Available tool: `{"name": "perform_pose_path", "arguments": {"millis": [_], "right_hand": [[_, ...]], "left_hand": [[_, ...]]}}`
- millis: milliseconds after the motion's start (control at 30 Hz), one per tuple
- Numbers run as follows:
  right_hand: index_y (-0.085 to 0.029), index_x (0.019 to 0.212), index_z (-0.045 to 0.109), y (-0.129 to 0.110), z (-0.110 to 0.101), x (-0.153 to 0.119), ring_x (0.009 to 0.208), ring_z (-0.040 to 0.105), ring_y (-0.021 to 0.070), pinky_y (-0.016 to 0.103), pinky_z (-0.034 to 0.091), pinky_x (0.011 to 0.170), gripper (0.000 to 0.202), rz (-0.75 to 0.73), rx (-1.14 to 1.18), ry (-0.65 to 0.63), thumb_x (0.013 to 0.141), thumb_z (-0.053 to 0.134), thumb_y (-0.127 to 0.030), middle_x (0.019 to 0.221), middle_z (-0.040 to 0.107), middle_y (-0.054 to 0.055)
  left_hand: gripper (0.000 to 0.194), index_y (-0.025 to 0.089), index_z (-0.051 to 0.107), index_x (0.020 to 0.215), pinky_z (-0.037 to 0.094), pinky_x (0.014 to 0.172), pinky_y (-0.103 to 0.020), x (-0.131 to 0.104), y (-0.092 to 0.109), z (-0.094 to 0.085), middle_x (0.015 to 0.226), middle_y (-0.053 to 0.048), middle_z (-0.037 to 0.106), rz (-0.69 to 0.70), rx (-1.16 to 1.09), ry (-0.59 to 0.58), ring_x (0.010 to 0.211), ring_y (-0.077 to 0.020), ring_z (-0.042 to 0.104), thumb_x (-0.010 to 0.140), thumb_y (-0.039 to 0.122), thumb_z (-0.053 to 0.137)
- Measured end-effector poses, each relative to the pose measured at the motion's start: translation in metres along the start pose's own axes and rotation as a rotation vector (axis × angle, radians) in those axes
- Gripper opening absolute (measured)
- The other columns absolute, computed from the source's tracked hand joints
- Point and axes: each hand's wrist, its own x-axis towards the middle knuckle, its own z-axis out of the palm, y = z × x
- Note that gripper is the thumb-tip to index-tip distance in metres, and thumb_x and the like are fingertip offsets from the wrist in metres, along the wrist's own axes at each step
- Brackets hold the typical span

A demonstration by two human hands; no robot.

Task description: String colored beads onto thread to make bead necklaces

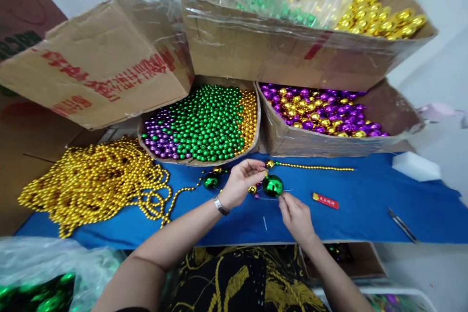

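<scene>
A large shiny green ball (272, 185) is between my two hands, above the blue cloth (234, 226). My left hand (243, 183), with a metal watch on the wrist, pinches at the ball's upper left side. The fingers of my right hand (297, 215) are closed at its lower right edge, by a thin thread. Just behind the ball a gold bead (269, 164) joins a string of small gold beads (316, 167) running right. Another green ball (211, 181) lies left of my left hand, near a small gold bead (252, 189).
Gold bead strings (98, 180) are heaped at the left. Behind stand boxes of green, purple and gold beads (208, 124) and purple and gold balls (321, 112). At right lie a red packet (325, 200), white foam (417, 166) and tweezers (401, 224).
</scene>
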Motion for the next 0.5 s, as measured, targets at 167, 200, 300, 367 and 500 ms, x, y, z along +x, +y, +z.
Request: {"name": "perform_pose_path", "arguments": {"millis": [167, 200, 300, 367, 500], "right_hand": [[-0.017, 0.092, 0.062, 0.024, 0.002, -0.016, 0.069, 0.069, 0.0134, 0.02, 0.054, 0.062, 0.022, 0.058, -0.018, -0.044, 0.099, 0.041, -0.023, 0.079, 0.07, 0.004], [-0.017, 0.1, 0.063, 0.026, 0.0, -0.016, 0.076, 0.071, 0.0147, 0.021, 0.056, 0.065, 0.022, 0.08, -0.029, -0.037, 0.099, 0.043, -0.024, 0.087, 0.071, 0.006], [-0.017, 0.123, 0.06, 0.025, -0.012, -0.006, 0.094, 0.071, 0.017, 0.025, 0.059, 0.077, 0.03, 0.152, -0.005, 0.002, 0.098, 0.046, -0.026, 0.111, 0.069, 0.011], [-0.017, 0.13, 0.057, 0.019, -0.018, 0.007, 0.102, 0.069, 0.0172, 0.027, 0.058, 0.086, 0.035, 0.151, 0.072, 0.017, 0.098, 0.047, -0.026, 0.118, 0.067, 0.012], [-0.018, 0.119, 0.063, 0.008, -0.025, 0.031, 0.091, 0.07, 0.0155, 0.026, 0.059, 0.081, 0.027, 0.099, 0.267, 0.052, 0.099, 0.046, -0.024, 0.101, 0.072, 0.008]], "left_hand": [[0.02, 0.018, 0.074, 0.078, 0.053, 0.08, -0.029, 0.001, -0.024, 0.006, 0.098, -0.007, 0.072, 0.033, 0.208, 0.001, 0.088, -0.0172, 0.066, 0.074, 0.037, 0.079], [0.018, 0.019, 0.074, 0.076, 0.053, 0.081, -0.031, 0.002, -0.022, 0.007, 0.099, -0.008, 0.072, 0.073, 0.248, -0.016, 0.091, -0.0185, 0.067, 0.074, 0.036, 0.079], [0.013, 0.02, 0.075, 0.079, 0.055, 0.08, -0.032, 0.007, -0.002, 0.015, 0.095, -0.008, 0.071, 0.216, 0.367, -0.093, 0.091, -0.0198, 0.067, 0.077, 0.033, 0.076], [0.009, 0.02, 0.075, 0.081, 0.055, 0.078, -0.031, 0.011, 0.016, 0.024, 0.092, -0.008, 0.071, 0.292, 0.412, -0.15, 0.088, -0.0188, 0.067, 0.08, 0.029, 0.074], [0.004, 0.02, 0.073, 0.08, 0.055, 0.08, -0.029, 0.017, 0.052, 0.049, 0.091, -0.007, 0.071, 0.357, 0.422, -0.273, 0.087, -0.0167, 0.067, 0.081, 0.024, 0.072]]}}
